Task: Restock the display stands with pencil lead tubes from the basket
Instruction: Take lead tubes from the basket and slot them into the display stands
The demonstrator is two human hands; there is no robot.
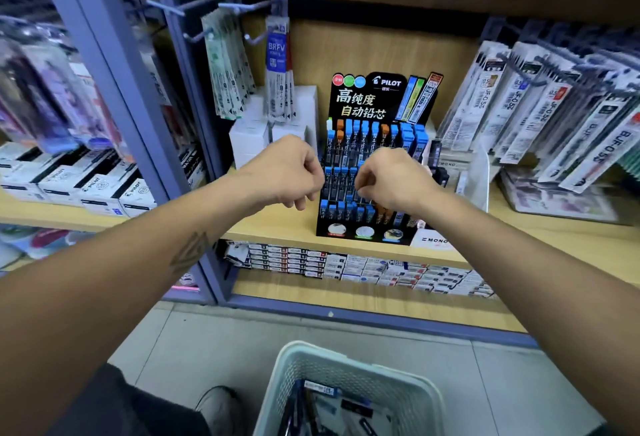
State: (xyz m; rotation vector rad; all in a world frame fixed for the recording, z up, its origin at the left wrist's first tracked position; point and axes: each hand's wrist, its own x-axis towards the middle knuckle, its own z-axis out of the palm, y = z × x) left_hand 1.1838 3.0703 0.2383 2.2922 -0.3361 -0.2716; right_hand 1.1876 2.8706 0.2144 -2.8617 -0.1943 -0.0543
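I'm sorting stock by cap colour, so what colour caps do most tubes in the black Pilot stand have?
Mostly blue caps, a few orange; head view.

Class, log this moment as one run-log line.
left hand: curled beside Pilot display stand | right hand: at middle-row lead tubes, grip unclear | basket: on floor

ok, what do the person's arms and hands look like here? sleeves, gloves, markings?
Both forearms are bare up to the frame edge: no sleeves in view. The left hand and right hand wear no gloves, and no rings, watch or bands show from this side. The left forearm carries a dark geometric tattoo made of nested angular lines. No marking shows on the right forearm.
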